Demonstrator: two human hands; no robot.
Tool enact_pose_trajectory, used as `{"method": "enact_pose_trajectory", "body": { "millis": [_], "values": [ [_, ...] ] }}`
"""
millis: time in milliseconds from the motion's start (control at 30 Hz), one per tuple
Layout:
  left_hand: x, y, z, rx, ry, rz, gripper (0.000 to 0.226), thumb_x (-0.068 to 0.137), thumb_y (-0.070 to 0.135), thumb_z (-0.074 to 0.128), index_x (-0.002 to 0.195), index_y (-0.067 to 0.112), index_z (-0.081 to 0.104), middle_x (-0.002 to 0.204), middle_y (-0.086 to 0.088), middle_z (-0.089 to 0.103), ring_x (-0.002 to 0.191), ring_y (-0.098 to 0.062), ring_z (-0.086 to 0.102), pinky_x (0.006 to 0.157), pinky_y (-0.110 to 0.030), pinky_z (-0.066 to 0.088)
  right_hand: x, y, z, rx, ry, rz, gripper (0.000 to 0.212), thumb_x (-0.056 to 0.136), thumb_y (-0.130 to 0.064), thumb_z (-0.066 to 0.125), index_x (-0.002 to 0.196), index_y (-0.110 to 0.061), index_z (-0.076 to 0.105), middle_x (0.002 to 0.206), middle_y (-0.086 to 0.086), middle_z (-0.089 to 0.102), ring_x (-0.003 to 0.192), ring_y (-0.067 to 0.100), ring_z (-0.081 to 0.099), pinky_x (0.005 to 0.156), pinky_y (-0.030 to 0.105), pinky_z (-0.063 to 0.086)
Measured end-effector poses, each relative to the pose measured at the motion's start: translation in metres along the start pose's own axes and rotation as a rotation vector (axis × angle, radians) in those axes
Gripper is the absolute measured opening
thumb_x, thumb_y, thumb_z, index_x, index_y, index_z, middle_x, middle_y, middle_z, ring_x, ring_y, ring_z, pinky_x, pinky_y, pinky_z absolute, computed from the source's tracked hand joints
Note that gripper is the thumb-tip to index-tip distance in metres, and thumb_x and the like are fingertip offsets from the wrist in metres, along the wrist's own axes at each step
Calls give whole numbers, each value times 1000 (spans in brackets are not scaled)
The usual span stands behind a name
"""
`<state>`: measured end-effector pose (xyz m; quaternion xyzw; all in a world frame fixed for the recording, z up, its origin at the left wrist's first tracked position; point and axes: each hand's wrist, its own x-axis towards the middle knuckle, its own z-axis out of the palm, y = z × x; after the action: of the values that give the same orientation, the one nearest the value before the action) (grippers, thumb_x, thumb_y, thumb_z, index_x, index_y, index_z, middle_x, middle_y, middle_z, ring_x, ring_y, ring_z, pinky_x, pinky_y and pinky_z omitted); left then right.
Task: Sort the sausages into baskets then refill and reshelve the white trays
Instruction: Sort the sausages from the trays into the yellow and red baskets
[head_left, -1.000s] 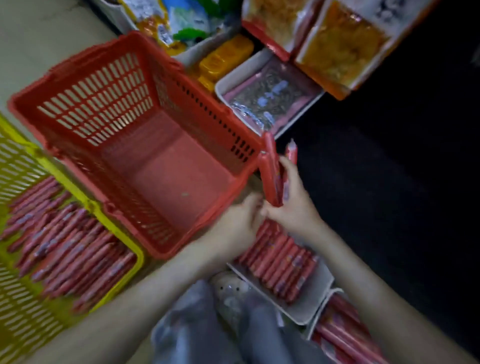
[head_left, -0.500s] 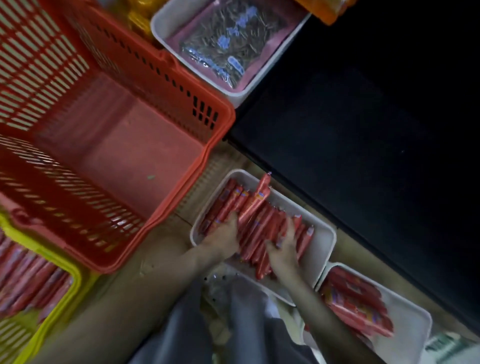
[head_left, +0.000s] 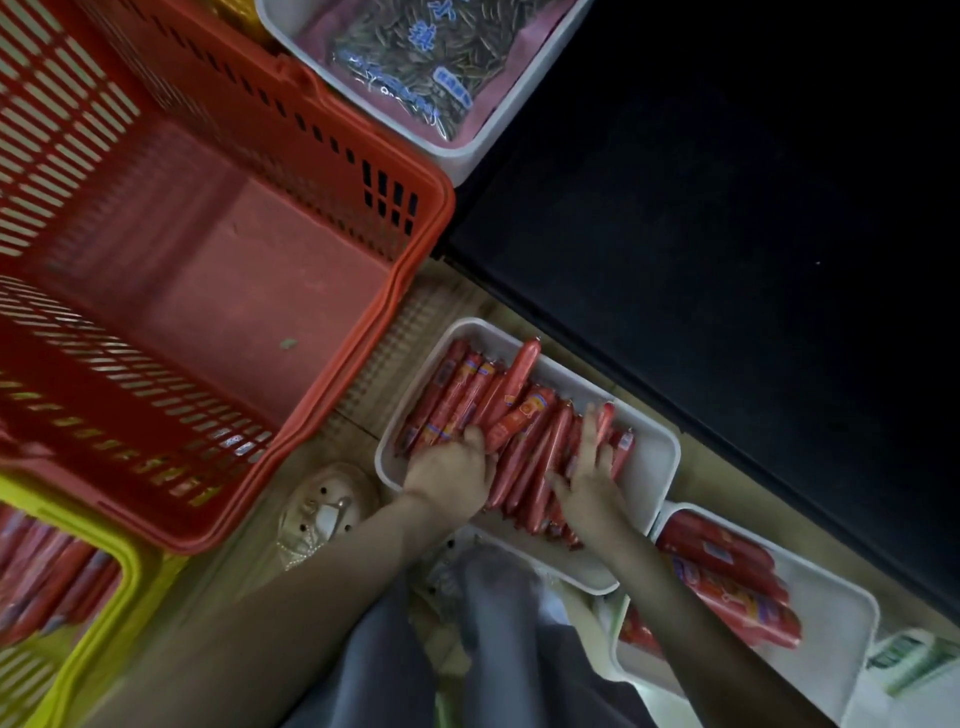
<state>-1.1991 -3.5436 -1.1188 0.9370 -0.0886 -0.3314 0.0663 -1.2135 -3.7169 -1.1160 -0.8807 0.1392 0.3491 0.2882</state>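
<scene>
Red-wrapped sausages (head_left: 519, 426) lie under both grips. Left grip (head_left: 449, 467): fingers curled down into the near-left side of the pile, clenched on a bunch of sticks; the number held cannot be told. Right grip (head_left: 589, 480): released, fingers straight and spread, pressing flat on the right side of the pile. This is judged to steady the loose heap while the other grip gathers.

The sausages sit in a white tray (head_left: 654, 457) on the floor, mostly lengthwise, with one or two lying crossed on top. The tray's far-right end is bare.

A red basket (head_left: 431, 249) stands just beside the tray on the left, its mouth open, with no sausages visible in it. It is judged the nearest place to drop a handful. A yellow basket (head_left: 130, 561) at lower left, touching the red one, already holds sausages.

A second white tray (head_left: 831, 639) touches the first at lower right and carries larger red packs (head_left: 727, 577).

Step in hand, as judged: lifting a handful for sorting. Risk: slick wrappers may slip from an overfull grasp.
</scene>
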Motion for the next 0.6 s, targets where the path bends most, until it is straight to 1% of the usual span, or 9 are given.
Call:
{"method": "enact_pose_trajectory", "body": {
  "millis": [67, 133, 200, 267, 300, 367, 467, 533, 600],
  "values": [
    [2, -3, 2, -26, 22, -24, 51, 101, 45, 25, 138, 9, 28, 131, -11, 47, 111, -29, 55, 83, -36, 46, -5, 3, 3, -170, -131, -47, 86, 99, -36, 44, 129, -52, -36, 157, 9, -17, 134, 33, 36, 99, 33, 43],
    [7, -6, 4, -60, 22, -30, 56, 100, 47, 26, 145, 16, 19, 141, -12, 33, 123, -29, 41, 96, -41, 38, -10, -4, 5, -238, -154, -53, 75, 100, -44, 33, 127, -54, -36, 157, 7, -21, 144, 33, 15, 111, 39, 30],
    [15, -5, 5, -169, 43, 13, 61, 100, 43, 30, 150, 17, 8, 151, -12, 22, 133, -31, 30, 109, -44, 29, -7, -16, 3, -325, 31, -88, 73, 99, -44, 33, 138, -47, -29, 159, 5, -6, 146, 27, 6, 116, 39, 13],
    [25, -4, 4, -359, 72, 70, 65, 99, 32, 37, 152, 13, 4, 153, -14, 24, 137, -31, 30, 114, -41, 23, 2, -27, -1, -458, 227, -183, 74, 98, -38, 39, 149, -35, -14, 156, 5, 8, 143, 26, 10, 116, 40, 9],
    [29, -5, 3, -433, 92, 93, 63, 98, 27, 40, 151, 11, 8, 149, -16, 32, 134, -31, 36, 112, -38, 27, 8, -30, -2, -495, 246, -238, 72, 98, -34, 42, 151, -31, -7, 154, 5, 14, 141, 26, 13, 115, 41, 12],
    [35, -8, 1, -446, 105, 119, 58, 96, 22, 46, 147, 10, 21, 137, -16, 47, 122, -28, 49, 104, -36, 36, 19, -30, 2, -430, 111, -319, 61, 99, -25, 43, 152, -27, 12, 145, 3, 29, 135, 25, 26, 110, 39, 28],
    [36, -14, 4, -258, -32, 93, 49, 93, 26, 53, 134, 8, 33, 130, -14, 49, 116, -29, 53, 97, -38, 43, 22, -21, 6, -383, -81, -400, 45, 100, -22, 43, 144, -23, 35, 126, 3, 43, 114, 22, 47, 90, 37, 47],
    [34, -16, 12, -92, -75, 73, 49, 93, 30, 53, 133, 8, 36, 126, -14, 50, 112, -29, 56, 91, -38, 48, 23, -8, 8, -469, -29, -457, 43, 99, -24, 46, 142, -22, 41, 127, 4, 45, 116, 22, 41, 94, 41, 45],
    [28, -17, 11, 69, 59, 62, 56, 88, 38, 62, 130, 6, 44, 114, -14, 57, 97, -26, 63, 76, -33, 54, 22, 2, 8, -553, 36, -408, 49, 98, -33, 47, 144, -23, 36, 142, 6, 36, 129, 24, 27, 110, 46, 29]
  ]
}}
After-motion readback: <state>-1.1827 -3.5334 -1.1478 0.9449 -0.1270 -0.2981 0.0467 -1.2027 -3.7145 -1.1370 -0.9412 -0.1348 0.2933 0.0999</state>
